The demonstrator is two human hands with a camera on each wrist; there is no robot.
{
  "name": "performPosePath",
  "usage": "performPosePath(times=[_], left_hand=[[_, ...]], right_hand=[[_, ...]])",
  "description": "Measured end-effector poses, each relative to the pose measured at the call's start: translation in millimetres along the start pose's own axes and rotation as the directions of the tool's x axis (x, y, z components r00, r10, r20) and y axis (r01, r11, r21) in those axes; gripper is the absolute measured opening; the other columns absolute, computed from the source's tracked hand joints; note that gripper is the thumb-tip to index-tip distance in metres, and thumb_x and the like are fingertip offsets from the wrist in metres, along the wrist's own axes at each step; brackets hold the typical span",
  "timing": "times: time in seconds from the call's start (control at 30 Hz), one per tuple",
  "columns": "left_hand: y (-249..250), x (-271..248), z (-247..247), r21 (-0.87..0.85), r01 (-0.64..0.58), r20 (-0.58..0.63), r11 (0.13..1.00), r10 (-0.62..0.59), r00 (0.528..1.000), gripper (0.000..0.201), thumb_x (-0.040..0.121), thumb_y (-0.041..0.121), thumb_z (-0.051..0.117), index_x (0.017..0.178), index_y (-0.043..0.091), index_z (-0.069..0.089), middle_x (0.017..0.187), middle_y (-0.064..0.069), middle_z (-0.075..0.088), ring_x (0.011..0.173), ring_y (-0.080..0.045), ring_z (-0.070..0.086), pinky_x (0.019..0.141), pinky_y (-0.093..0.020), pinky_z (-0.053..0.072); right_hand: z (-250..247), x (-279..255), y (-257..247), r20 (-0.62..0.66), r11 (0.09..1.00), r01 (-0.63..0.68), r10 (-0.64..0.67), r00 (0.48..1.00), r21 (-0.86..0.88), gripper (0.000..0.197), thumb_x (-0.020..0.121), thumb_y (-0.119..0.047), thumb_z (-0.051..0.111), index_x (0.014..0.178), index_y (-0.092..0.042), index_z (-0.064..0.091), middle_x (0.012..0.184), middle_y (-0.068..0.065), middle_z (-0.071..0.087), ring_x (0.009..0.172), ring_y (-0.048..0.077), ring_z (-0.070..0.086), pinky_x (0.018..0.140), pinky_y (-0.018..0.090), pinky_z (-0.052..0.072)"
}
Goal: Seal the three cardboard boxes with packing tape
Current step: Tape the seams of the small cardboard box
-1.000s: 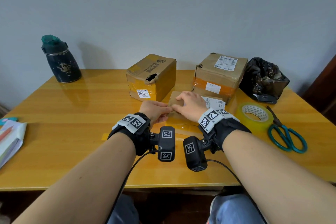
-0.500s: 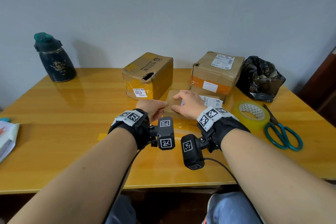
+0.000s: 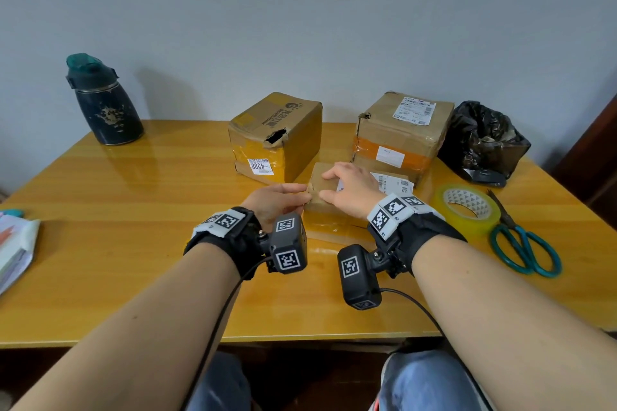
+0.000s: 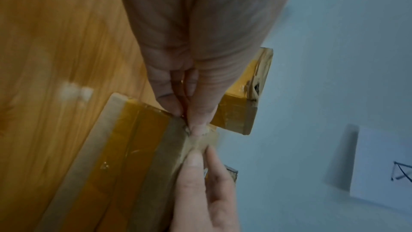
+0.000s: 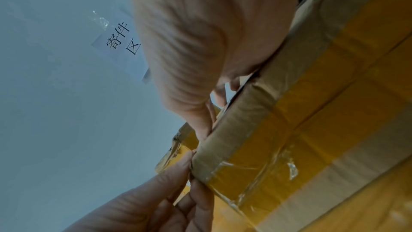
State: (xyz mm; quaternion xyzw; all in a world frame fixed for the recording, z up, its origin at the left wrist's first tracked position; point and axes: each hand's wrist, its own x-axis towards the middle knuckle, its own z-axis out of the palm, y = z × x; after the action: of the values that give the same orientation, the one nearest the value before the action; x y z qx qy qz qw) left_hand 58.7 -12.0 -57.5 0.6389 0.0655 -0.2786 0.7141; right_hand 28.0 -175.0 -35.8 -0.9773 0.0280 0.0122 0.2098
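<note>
2 back boxes (image 3: 277, 133) look taped, prob last one left: L hand (image 3: 278, 202) pinches corner tape (image 4: 209, 138) on flat box (image 3: 334, 225), R hand (image 3: 350, 190) grips its top.

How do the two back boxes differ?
Left box has a big torn hole at its front top edge; right box has no such hole. Left box's tape is yellowish, right box's orange. Left box's top bears a printed logo, right box's a white label. Both are brown cardboard, closed.
</note>
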Motion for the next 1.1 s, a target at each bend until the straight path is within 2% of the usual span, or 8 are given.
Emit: performPosePath(times=[0.13,0.3,0.43,0.57,0.63,0.8,0.97,1.1], left_hand=[[2,-3,5,0.091,-0.093,-0.042,0.991,0.098,0.994,0.025,0.082,-0.001,0.071,0.105,0.008,0.064,0.077,-0.007,0.064,0.064,-0.012,0.058,0.058,-0.016,0.053],[-5,-3,8,0.317,-0.283,-0.087,0.905,0.325,0.942,0.033,0.079,0.008,0.076,0.111,0.005,0.067,0.090,-0.003,0.068,0.076,-0.010,0.063,0.072,-0.019,0.054],[-7,-5,8,0.568,-0.353,-0.049,0.743,0.458,0.887,0.035,0.083,0.021,0.074,0.116,0.010,0.069,0.102,-0.003,0.071,0.082,-0.011,0.066,0.083,-0.026,0.055],[-5,-8,12,0.823,-0.382,0.086,0.421,0.573,0.815,0.019,0.092,0.024,0.063,0.103,0.011,0.073,0.102,-0.010,0.069,0.090,-0.021,0.062,0.076,-0.025,0.047],[-8,-7,13,0.852,-0.422,0.151,0.308,0.628,0.763,0.022,0.093,0.022,0.060,0.091,0.004,0.073,0.099,-0.017,0.063,0.089,-0.025,0.058,0.074,-0.027,0.042],[-18,1,8,0.849,-0.506,0.264,0.152,0.707,0.656,0.022,0.094,0.017,0.059,0.094,-0.001,0.073,0.094,-0.018,0.057,0.080,-0.030,0.057,0.067,-0.026,0.037],[-24,4,9,0.826,-0.552,0.293,0.112,0.752,0.591,0.018,0.093,0.012,0.059,0.095,0.000,0.073,0.086,-0.018,0.053,0.073,-0.031,0.055,0.063,-0.028,0.036],[-23,3,10,0.811,-0.557,0.260,0.178,0.744,0.615,0.020,0.094,0.014,0.060,0.103,0.003,0.073,0.088,-0.019,0.055,0.078,-0.032,0.056,0.067,-0.035,0.044]], right_hand=[[0,1,1,0.004,1.000,-0.005,0.005,1.000,0.013,0.041,0.092,-0.037,0.056,0.131,-0.028,0.048,0.152,-0.003,0.030,0.141,0.023,0.022,0.114,0.039,0.019],[0,1,2,0.009,1.000,0.000,0.000,1.000,0.008,0.041,0.092,-0.037,0.056,0.131,-0.028,0.048,0.151,-0.002,0.031,0.141,0.023,0.023,0.115,0.040,0.020],[0,1,1,0.001,1.000,0.005,-0.005,1.000,0.009,0.041,0.091,-0.036,0.057,0.131,-0.028,0.049,0.150,-0.002,0.033,0.140,0.024,0.024,0.115,0.040,0.020],[0,2,1,0.003,1.000,0.006,-0.006,1.000,-0.004,0.042,0.091,-0.037,0.057,0.131,-0.028,0.049,0.150,-0.001,0.033,0.140,0.025,0.025,0.114,0.041,0.022],[1,1,1,0.001,1.000,0.005,-0.005,1.000,-0.008,0.042,0.092,-0.037,0.057,0.132,-0.028,0.049,0.150,-0.001,0.034,0.139,0.025,0.026,0.114,0.041,0.022],[0,1,0,0.001,1.000,0.006,-0.006,1.000,-0.017,0.042,0.093,-0.037,0.055,0.133,-0.027,0.047,0.151,-0.001,0.032,0.139,0.025,0.025,0.114,0.041,0.021],[1,0,0,0.007,1.000,0.007,-0.007,1.000,-0.020,0.042,0.093,-0.036,0.054,0.133,-0.027,0.047,0.151,-0.001,0.031,0.140,0.025,0.024,0.114,0.041,0.020],[-1,-2,-1,0.016,1.000,0.010,-0.010,1.000,-0.023,0.042,0.094,-0.035,0.053,0.134,-0.027,0.047,0.152,-0.001,0.031,0.140,0.024,0.024,0.114,0.040,0.020]])
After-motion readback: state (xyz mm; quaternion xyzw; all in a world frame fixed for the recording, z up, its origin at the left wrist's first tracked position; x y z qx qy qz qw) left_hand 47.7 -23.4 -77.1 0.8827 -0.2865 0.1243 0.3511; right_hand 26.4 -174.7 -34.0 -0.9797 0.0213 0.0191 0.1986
